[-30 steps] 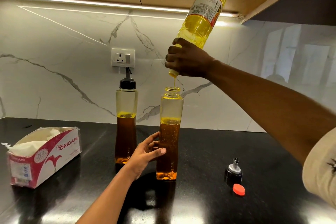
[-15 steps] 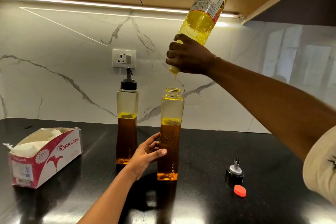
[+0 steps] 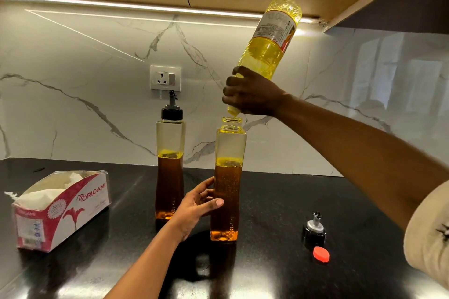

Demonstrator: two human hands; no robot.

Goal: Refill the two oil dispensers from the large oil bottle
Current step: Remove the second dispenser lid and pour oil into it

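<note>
Black countertop (image 3: 267, 274), red cap (image 3: 321, 254) and spout lid (image 3: 314, 228) at four o'clock. Left hand (image 3: 196, 204) wraps the open dispenser (image 3: 229, 221); right hand (image 3: 252, 94) clutches the upended large oil bottle (image 3: 269, 48) at its twelve, capped dispenser (image 3: 170, 172) behind at ten o'clock.

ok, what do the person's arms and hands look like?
Both bare: left hand, right hand; no gloves, rings or watch visible. Forearms uncovered. The right arm shows a loose cream fabric sleeve with a small dark mark.
</note>
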